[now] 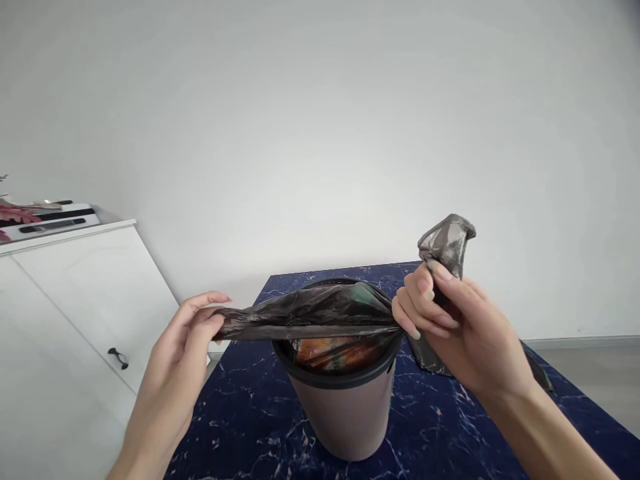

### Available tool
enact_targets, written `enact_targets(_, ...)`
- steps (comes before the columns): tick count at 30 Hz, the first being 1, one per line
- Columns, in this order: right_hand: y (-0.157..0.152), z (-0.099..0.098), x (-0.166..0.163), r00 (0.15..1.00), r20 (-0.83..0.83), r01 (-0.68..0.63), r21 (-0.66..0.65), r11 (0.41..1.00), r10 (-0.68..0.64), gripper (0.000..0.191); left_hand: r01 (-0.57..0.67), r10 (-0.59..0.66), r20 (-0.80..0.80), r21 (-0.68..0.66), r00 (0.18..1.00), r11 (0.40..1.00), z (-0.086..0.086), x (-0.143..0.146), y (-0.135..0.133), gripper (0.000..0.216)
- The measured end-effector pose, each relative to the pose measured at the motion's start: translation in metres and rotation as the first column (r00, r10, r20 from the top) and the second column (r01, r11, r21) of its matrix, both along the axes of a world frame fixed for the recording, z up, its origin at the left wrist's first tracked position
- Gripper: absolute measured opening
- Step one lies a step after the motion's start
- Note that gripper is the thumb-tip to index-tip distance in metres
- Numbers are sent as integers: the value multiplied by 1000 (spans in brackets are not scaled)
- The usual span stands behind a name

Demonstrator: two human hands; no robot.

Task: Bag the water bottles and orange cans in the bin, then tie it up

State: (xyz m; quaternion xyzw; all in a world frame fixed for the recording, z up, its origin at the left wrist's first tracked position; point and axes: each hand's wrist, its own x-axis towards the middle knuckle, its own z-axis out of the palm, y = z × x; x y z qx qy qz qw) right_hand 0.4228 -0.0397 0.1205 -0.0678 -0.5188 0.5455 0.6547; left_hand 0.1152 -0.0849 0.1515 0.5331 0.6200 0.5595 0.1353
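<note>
A black plastic garbage bag is stretched sideways above the mouth of a trash can with a dark rim and a greyish body. My left hand pinches one end of the bag between thumb and fingers, left of the can. On the other side, my right hand is wrapped round the gathered bag, and a bunched piece of it sticks up above the fist. Orange-brown contents, seen partly through thin plastic, show inside the can under the stretched bag.
The can stands on a dark blue marbled table. More dark plastic lies on the table behind my right hand. At the left is a white cabinet with a black handle, objects on top. A white wall rises behind.
</note>
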Motion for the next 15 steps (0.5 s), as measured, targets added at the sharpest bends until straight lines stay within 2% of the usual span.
enact_targets(4, 1, 0, 0, 1000, 14, 8, 7, 1000, -8, 39, 23, -6, -213, 77, 977, 997, 13, 4, 2, 38)
enact_targets(7, 1, 0, 1, 1000, 17, 10, -2, 1000, -10, 39, 52, -20, -404, 68, 915, 996, 28, 13, 2, 37)
enact_targets(11, 0, -1, 1, 1000, 24, 17, -5, 1000, -17, 37, 140, -110, -641, -4, 760, 990, 41, 26, 5, 37)
enact_targets(15, 0, -2, 1, 999, 33, 30, -14, 999, -30, 36, 157, -197, -788, -129, 583, 979, 36, 26, 12, 38)
